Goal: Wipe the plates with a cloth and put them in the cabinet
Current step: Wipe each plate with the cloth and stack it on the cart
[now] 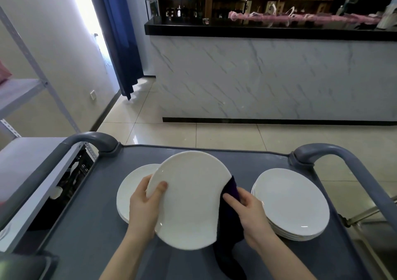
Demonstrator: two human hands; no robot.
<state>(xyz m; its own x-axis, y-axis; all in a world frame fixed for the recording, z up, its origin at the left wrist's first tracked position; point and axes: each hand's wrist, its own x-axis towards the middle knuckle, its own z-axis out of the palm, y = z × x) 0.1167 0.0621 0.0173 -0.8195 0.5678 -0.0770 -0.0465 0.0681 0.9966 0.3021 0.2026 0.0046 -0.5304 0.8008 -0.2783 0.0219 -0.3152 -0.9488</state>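
My left hand (143, 207) grips the left rim of a white plate (189, 202), thumb on its face, holding it tilted above the grey cart top (86, 232). My right hand (247, 213) pinches a dark purple cloth (229, 219) against the plate's right edge; the cloth hangs down below the plate. Under the held plate on the left lies a short stack of white plates (131, 191). A taller stack of white plates (292, 204) stands on the cart at the right.
The cart has raised grey handles at far left (92, 139) and far right (335, 153). A metal shelf rack (25, 168) stands to the left. Across the tiled floor is a marble-fronted bar counter (268, 75) with bottle shelves behind it.
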